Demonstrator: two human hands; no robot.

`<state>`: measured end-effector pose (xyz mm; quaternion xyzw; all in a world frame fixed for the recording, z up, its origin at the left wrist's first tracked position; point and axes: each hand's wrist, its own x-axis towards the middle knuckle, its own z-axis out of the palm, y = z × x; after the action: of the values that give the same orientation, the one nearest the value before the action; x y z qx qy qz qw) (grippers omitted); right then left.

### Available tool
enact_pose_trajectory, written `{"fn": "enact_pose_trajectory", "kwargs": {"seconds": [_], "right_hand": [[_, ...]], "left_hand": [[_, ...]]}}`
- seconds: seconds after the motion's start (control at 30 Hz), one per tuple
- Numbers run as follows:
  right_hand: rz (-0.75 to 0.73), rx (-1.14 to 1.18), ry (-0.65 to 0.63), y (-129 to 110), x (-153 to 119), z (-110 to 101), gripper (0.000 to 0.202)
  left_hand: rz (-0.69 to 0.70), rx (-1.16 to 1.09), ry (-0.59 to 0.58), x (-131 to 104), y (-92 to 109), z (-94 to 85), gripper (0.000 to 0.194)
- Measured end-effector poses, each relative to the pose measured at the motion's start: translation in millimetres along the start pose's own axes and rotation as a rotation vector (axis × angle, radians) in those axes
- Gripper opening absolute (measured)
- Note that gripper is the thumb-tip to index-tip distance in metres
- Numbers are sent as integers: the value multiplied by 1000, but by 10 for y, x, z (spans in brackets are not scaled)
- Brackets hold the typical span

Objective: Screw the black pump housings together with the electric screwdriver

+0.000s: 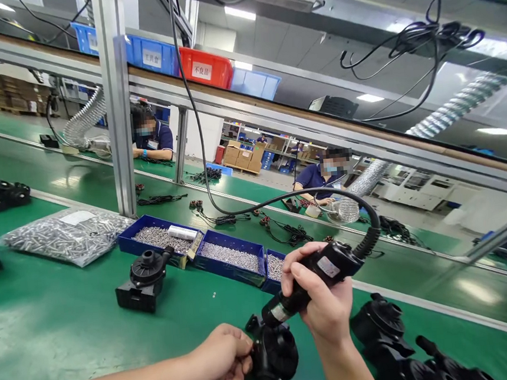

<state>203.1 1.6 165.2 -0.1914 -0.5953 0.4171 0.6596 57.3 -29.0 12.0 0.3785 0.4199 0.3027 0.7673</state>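
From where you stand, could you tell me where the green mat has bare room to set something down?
Bare mat lies at the near left, bordered by the screw bag, the lone black pump and the left hand. It is crowded around the right hand with its electric screwdriver, the screw trays and the pumps at right.

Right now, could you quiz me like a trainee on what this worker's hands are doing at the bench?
1. True or false: the right hand grips a corded electric screwdriver.
2. What does the left hand steady: (a) a plastic bag, (b) a black pump, (c) a red bin?
3. Fill in: the blue trays behind the hands hold small metal ____.

Key: 1 true. 2 b. 3 screws.
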Motion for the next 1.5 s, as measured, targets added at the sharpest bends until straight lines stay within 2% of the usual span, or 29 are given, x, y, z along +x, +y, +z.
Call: {"fn": "enact_pose_trajectory", "kwargs": {"seconds": [0.13, 0.23, 0.33, 0.43, 0.53, 0.6, 0.83, 1.07, 1.37, 1.5], "right_hand": [[54, 111, -106, -8, -12, -29, 19], [112, 166, -214, 23, -27, -56, 22], [146, 188, -275, 61, -39, -61, 25], [180, 213, -288, 86, -39, -50, 28], [211, 214, -290, 99, -32, -44, 30], [224, 200, -290, 107, -32, -44, 32], [216, 197, -295, 131, -73, -24, 33], [234, 202, -406, 87, -72, 12, 30], [243, 225, -342, 161, -126, 20, 30], [278, 193, -384, 147, -130, -3, 34]], "left_hand": [[-21, 4, -8, -88, 115, -31, 22], [-28, 2, -11, -183, 214, -66, 29], [-11, 27, -57, -257, 251, -79, 33], [16, 14, -76, -282, 203, -63, 46], [54, -2, -26, -276, 125, -38, 66], [68, 1, -5, -272, 94, -26, 71], [95, 42, 12, -270, 104, -27, 68], [106, 62, 16, -262, 76, -36, 67], [157, 76, -9, -230, 30, -15, 70], [169, 81, -29, -216, 29, -3, 74]]}}
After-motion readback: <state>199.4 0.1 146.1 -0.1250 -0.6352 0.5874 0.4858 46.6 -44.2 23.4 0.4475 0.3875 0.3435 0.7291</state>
